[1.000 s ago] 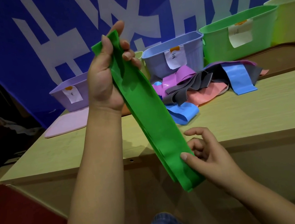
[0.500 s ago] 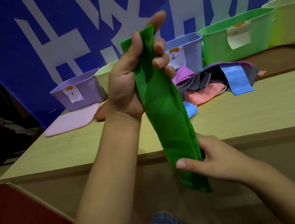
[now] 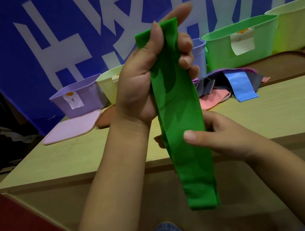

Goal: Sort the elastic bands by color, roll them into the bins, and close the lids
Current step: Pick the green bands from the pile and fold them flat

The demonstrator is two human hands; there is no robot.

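head view: green band held in both hands

right hand [image 3: 223,136] pinches the green band [image 3: 183,126] low down; left hand [image 3: 143,81] grips its top, above the table [image 3: 265,117]. behind lie loose bands [image 3: 230,86], then a green bin [image 3: 239,42].

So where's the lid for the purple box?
In the head view, the pink lid lies flat on the table at the left, just in front of the purple bin, left of the left hand.
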